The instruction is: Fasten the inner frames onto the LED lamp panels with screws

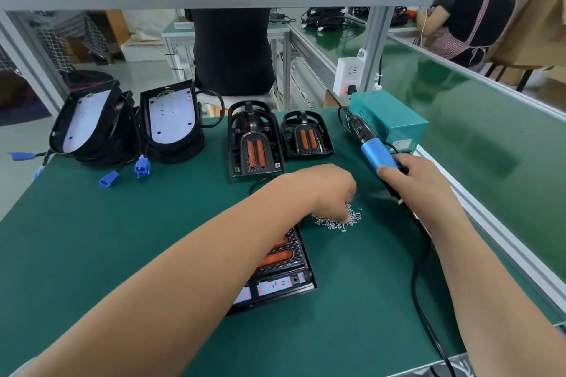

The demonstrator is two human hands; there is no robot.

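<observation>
left hand (330,190): our fingers curl into loose silver screws (352,219), hold unclear | right hand (419,187): we grip blue-barrelled electric screwdriver (375,150)

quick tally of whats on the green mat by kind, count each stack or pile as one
upright LED lamp panels: 2
stacks of inner frames: 2
flat lamp panel with a frame on it: 1
pile of screws: 1
electric screwdriver: 1
teal power box: 1
total: 8
</observation>
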